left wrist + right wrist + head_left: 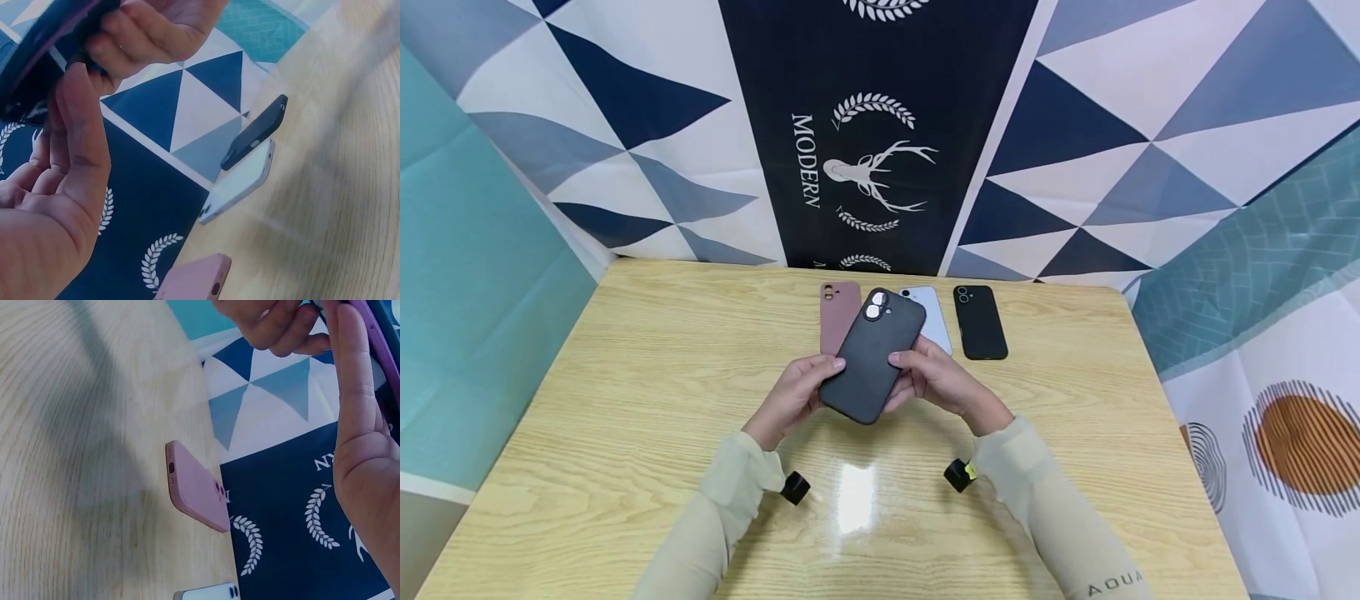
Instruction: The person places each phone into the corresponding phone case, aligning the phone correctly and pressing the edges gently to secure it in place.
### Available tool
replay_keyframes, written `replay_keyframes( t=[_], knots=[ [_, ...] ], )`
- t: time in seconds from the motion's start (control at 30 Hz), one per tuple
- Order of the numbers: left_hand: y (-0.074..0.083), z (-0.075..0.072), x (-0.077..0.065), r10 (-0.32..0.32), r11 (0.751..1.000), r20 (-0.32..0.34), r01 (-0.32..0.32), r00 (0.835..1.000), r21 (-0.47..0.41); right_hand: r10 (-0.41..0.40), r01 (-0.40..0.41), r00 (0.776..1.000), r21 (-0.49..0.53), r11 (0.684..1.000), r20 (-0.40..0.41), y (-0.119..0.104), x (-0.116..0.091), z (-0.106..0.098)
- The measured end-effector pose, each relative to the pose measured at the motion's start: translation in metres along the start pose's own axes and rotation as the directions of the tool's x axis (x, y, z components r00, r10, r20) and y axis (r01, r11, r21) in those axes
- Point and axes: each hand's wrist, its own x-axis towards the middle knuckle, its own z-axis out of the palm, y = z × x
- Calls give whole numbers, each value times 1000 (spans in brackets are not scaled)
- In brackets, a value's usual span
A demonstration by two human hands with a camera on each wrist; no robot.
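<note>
Both hands hold up a phone in a dark grey case [872, 358] over the table, its back with two bright camera lenses facing up. My left hand [793, 387] grips its lower left edge, thumb on the back. On the opposite long edge, my right hand [943, 379] pinches it between thumb and fingers. A purple strip shows along the phone's side [375, 337] in the right wrist view. Behind it lie a pink phone case [841, 312], partly covered, and a white phone [934, 321], also overlapped. A black phone [981, 325] rests at the right of that row.
The wooden table [647, 400] ends at a wall hanging [880, 75] with triangles and a deer head. Patterned cloth hangs at the right side. Small black devices [795, 487] sit by both wrists. A light glare shows on the tabletop between the arms.
</note>
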Motion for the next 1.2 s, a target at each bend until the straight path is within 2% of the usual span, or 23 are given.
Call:
replay_keyframes(
  t=[0.17, 0.33, 0.47, 0.6, 0.8, 1.0, 1.2],
  knots=[
    [-2, -2, -2, 35, 999, 45, -34, 998, -12, -34, 35, 999, 27, 999, -11, 1, 2, 2],
    [-5, -2, -4, 21, 999, 112, -18, 993, -28, -70, 72, 996, 59, 996, -47, 3, 4, 2],
    [-7, 2, -4, 16, 1000, 91, -15, 996, -9, -83, 90, 993, 81, 993, -86, 4, 5, 1],
    [-8, 5, -4, 41, 999, 55, -42, 998, 19, -81, 89, 991, 79, 993, -108, 5, 5, 1],
    [-7, 3, -3, 75, 997, 32, -76, 997, 12, -109, 107, 981, -18, 994, -160, 3, 8, 1],
    [-4, 1, -1, 106, 994, 47, -106, 993, -9, -119, 113, 971, -40, 993, -209, 1, 10, 4],
    [0, 0, -2, 143, 989, 55, -146, 988, 40, -119, 119, 962, -14, 993, -246, 2, 12, 6]
  ],
)
